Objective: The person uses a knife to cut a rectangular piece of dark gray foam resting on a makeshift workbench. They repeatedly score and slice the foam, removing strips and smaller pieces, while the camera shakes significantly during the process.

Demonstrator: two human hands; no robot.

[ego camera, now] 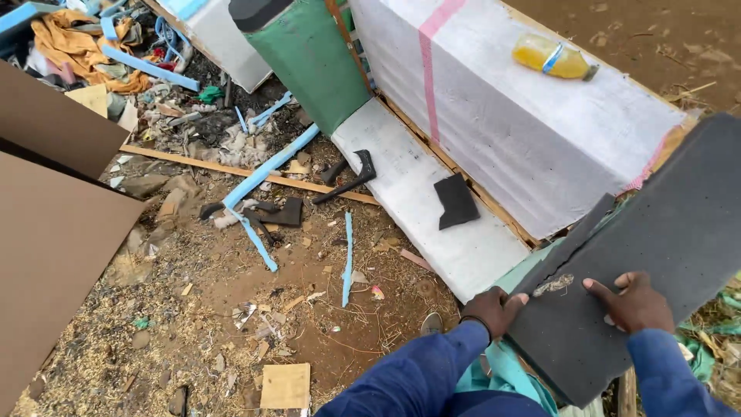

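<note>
Dirt ground [231,278]: blue strips [266,171], wood offcut [285,385], hammer [349,177], scattered debris.

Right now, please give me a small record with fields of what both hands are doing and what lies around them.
left hand: grips the lower left edge of the large dark grey foam sheet
right hand: lies flat on top of the same sheet
behind: white wrapped block with pink stripe; on it lies a yellow plastic bottle
on the low white slab: small dark foam offcut
ground: blue strips, scraps, dirt
</note>
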